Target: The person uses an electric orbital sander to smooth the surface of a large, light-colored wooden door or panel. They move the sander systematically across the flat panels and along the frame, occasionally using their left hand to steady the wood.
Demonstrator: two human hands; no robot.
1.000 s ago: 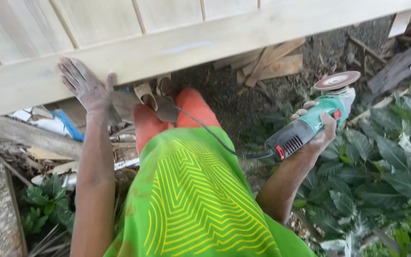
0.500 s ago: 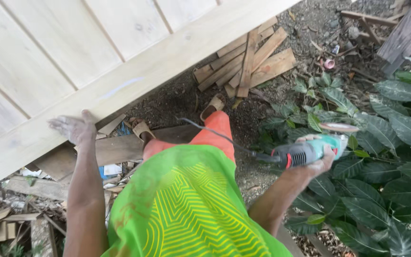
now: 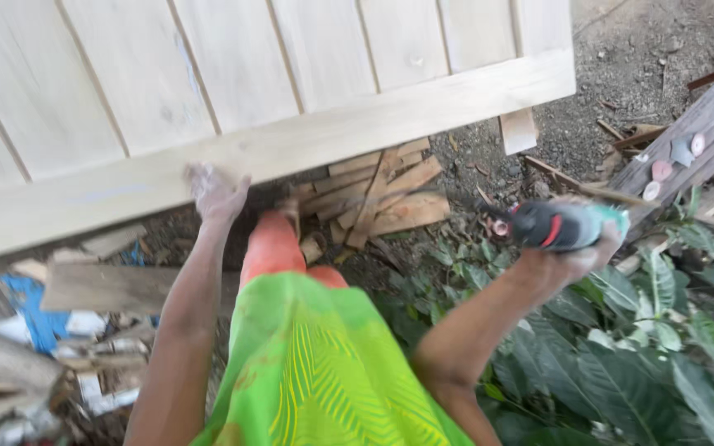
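Fingers of the left hand (image 3: 215, 192) lie close together and flat against the lower rail of a large pale wooden panel of upright boards (image 3: 274, 99), dusted white, the palm pressed to the rail's bottom edge. Fingers of the right hand (image 3: 582, 256) wrap round the body of a teal and black angle grinder with a red switch (image 3: 557, 225), held out to the right over broad dark green leaves (image 3: 646, 355); motion blurs the tool, so its disc cannot be made out. Between the arms hang a bright green striped garment (image 3: 324, 372) and orange trousers (image 3: 278, 248). Beneath the panel lies a heap of short timber offcuts (image 3: 382, 194) on bare gravelly earth (image 3: 613, 58). Weathered grey planks (image 3: 696, 140) lean at far right, with a few small round discs resting on them.
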